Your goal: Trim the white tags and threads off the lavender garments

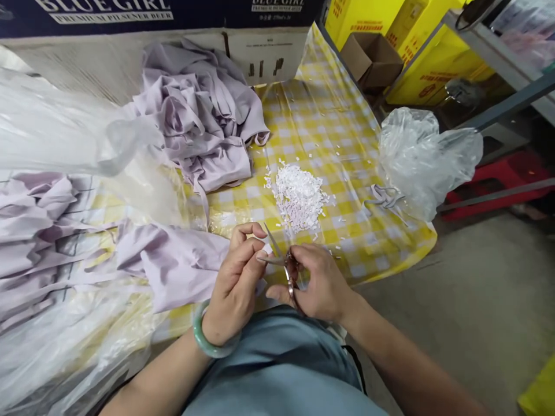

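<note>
My right hand (pixel 318 283) is closed around the handles of a pair of metal scissors (pixel 291 283), whose blades are spread apart and point left. My left hand (pixel 240 266), with a green bangle on its wrist, pinches a small pale lilac edge of cloth that sits between the blades. From under that hand a lilac garment (pixel 173 257) stretches left across the table. Just beyond my hands lies a heap of tiny white cut pieces (pixel 299 193). Whether the pinched bit is a strap or another part of the garment, I cannot tell.
A crumpled lilac fabric pile (pixel 199 115) lies at the back on the yellow checked tablecloth (pixel 329 127). More lilac garments (pixel 32 231) and clear plastic (pixel 65 127) cover the left. A plastic bag (pixel 427 156) bulges at the right edge; a carton (pixel 277 52) stands behind.
</note>
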A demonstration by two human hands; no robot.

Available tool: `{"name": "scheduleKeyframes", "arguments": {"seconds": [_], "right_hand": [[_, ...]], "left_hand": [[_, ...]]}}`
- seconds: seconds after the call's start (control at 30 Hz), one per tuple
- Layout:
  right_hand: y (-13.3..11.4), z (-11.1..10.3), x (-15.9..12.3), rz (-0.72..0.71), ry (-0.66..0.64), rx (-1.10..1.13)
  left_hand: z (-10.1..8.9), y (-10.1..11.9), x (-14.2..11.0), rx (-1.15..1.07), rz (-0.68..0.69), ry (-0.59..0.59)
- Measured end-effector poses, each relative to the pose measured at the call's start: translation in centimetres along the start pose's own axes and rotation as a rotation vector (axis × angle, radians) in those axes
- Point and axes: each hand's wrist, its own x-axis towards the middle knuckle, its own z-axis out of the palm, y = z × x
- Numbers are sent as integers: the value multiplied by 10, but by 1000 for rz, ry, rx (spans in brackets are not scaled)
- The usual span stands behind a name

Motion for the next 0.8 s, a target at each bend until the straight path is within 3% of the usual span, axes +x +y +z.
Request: {"name": "scheduleKeyframes", "arguments": {"seconds": [0.4, 0.8], "right_hand": [[0, -1, -1, 53, -5, 74], [0, 0, -4, 37, -19, 108]], "left_hand": [[2, -11, -2, 65, 63, -30], [1, -8, -1, 148, 158, -54]]}}
